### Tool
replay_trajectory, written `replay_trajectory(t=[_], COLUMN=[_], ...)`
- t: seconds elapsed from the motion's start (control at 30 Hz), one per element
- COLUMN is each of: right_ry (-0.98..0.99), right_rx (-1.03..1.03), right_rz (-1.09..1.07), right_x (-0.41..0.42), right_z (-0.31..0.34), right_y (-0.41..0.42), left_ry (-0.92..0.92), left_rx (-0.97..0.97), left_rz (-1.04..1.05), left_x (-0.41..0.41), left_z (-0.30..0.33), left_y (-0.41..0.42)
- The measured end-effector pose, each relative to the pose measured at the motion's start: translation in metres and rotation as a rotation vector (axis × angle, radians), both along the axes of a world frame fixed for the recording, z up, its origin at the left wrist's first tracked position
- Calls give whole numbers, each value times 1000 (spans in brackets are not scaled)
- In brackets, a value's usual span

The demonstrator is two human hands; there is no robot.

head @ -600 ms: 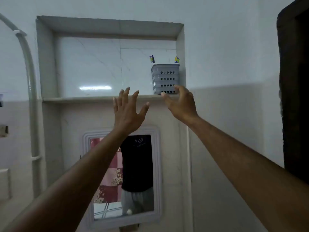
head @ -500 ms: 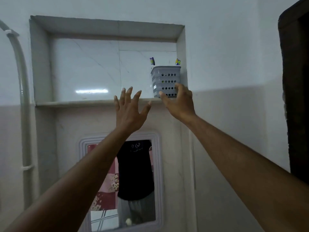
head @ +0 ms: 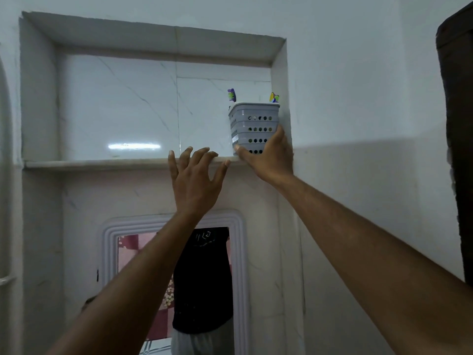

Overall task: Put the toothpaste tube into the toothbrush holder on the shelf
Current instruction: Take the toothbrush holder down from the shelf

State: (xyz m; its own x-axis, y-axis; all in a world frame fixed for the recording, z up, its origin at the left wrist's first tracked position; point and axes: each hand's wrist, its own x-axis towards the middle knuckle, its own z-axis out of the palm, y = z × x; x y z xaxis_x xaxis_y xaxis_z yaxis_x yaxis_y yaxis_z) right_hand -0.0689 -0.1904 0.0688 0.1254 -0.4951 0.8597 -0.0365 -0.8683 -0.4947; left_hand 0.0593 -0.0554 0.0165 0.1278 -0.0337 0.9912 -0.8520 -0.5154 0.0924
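Observation:
A grey perforated toothbrush holder (head: 252,119) stands at the right end of the marble shelf (head: 97,163), inside a wall niche. A purple toothbrush head (head: 231,94) and a yellow-blue tip (head: 273,97) stick out of its top. My right hand (head: 268,156) wraps the holder's lower part, thumb on its front left corner and fingers around its right side. My left hand (head: 195,180) is spread open just left of it, fingertips resting on the shelf's front edge. I see no toothpaste tube that I can make out as one.
The niche's right wall (head: 280,98) is tight against the holder. A framed mirror (head: 238,265) hangs below the shelf and reflects a person in a black top. A dark door frame (head: 458,149) borders the right side.
My right hand rose from the shelf edge and closed around the holder's base. My left hand rose until its fingertips reached the shelf edge.

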Motion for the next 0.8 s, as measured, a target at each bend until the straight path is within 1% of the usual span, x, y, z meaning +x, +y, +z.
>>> replay_trajectory(t=[0.17, 0.27, 0.43, 0.5, 0.67, 0.8], right_ry=[-115, -126, -175, -197, -180, -104], right_rx=[-4, -20, -15, -20, 33, 141], right_rz=[58, 101, 209, 212, 239, 277], right_x=[-16, -37, -71, -86, -118, -138], right_z=[-9, -14, -27, -39, -94, -162], right_y=[6, 9, 17, 24, 31, 34], left_ry=[42, 101, 105, 121, 273, 414], left_rx=[32, 52, -70, -64, 74, 177], left_rz=[-22, -55, -211, -239, -338, -354], left_x=[-4, -12, -41, -54, -75, -91], left_z=[2, 3, -17, -33, -82, -126], left_y=[3, 7, 15, 23, 44, 61])
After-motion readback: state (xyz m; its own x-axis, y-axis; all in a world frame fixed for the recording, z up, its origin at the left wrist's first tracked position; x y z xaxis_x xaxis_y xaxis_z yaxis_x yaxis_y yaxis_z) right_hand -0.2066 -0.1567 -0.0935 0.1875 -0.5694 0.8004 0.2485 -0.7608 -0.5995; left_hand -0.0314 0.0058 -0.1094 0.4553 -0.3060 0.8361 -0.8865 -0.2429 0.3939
